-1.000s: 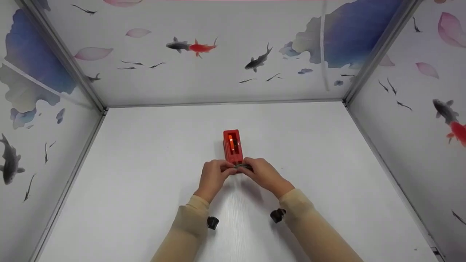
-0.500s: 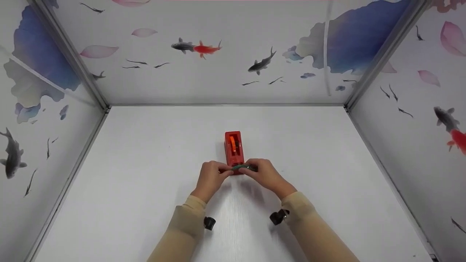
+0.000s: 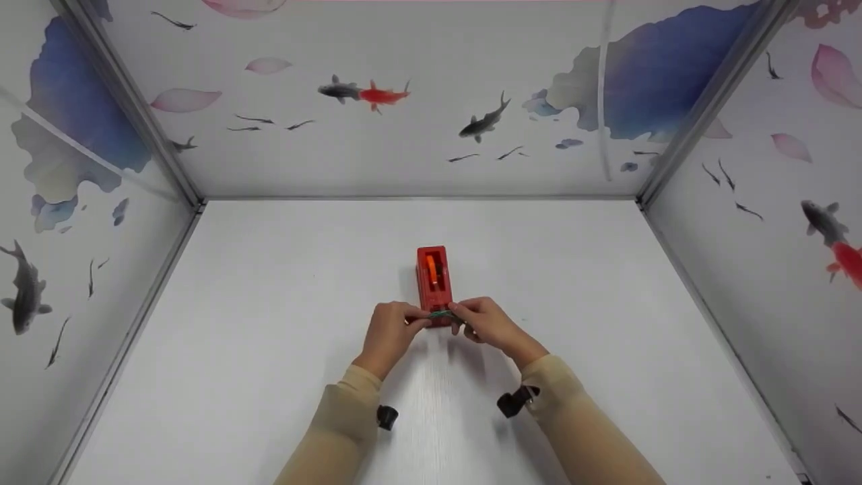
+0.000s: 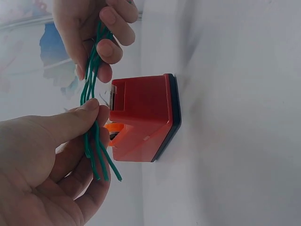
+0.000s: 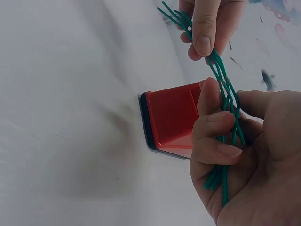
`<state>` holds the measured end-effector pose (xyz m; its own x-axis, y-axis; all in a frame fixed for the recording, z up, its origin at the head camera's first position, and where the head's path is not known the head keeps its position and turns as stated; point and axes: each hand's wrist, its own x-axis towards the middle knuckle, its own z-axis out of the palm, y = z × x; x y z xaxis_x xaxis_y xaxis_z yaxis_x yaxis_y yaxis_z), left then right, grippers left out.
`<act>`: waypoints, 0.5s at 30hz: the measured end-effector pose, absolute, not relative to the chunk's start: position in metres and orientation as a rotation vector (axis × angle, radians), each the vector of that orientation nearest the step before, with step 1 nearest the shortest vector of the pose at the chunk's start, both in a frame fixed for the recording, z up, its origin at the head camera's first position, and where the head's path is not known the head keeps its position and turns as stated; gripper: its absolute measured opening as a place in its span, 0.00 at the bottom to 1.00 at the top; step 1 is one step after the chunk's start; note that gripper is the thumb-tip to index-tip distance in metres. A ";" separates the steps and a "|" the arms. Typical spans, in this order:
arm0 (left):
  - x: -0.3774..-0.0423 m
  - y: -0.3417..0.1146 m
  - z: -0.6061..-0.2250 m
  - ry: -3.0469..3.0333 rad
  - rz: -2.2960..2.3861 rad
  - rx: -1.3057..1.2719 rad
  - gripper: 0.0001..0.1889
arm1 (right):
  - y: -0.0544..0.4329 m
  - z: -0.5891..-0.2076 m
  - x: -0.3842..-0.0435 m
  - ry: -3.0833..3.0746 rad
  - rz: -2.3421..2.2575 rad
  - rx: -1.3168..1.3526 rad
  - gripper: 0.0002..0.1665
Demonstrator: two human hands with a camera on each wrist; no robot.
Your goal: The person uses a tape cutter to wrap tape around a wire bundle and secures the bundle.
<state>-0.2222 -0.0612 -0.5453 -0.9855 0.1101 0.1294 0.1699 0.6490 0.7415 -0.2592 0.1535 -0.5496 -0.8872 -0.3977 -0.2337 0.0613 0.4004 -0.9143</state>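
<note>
A bundle of several thin green wires (image 4: 89, 89) stretches between the two hands. My left hand (image 3: 390, 333) pinches it between thumb and fingers, and loose ends stick out past that grip in the left wrist view. The other end lies in my right hand (image 3: 495, 330), whose curled fingers hold the strands (image 5: 228, 94) across the palm in the right wrist view. Just beyond the hands stands a red tape dispenser (image 3: 439, 296) with an orange wheel (image 4: 114, 134) and a dark base. Its toothed cutter edge (image 4: 111, 99) faces the bundle. Fingers partly hide the wires.
The dispenser stands on a white tabletop (image 3: 289, 289). Upright panels printed with fish and petals close in the back (image 3: 404, 155) and both sides. A small black device (image 3: 387, 417) sits at the left wrist, another black device (image 3: 515, 402) at the right.
The right hand's fingers have shifted on the wires, with some now lower beneath the bundle. The left hand keeps its pinch. The head view has moved slightly.
</note>
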 end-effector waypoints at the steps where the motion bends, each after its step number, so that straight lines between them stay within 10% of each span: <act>1: -0.222 -0.061 -0.545 -2.788 -1.264 -0.236 0.08 | 0.154 -0.550 -0.259 2.252 -1.496 -0.293 0.22; 15: -0.222 -0.060 -0.545 -2.794 -1.277 -0.248 0.08 | 0.156 -0.551 -0.258 2.326 -1.495 -0.370 0.12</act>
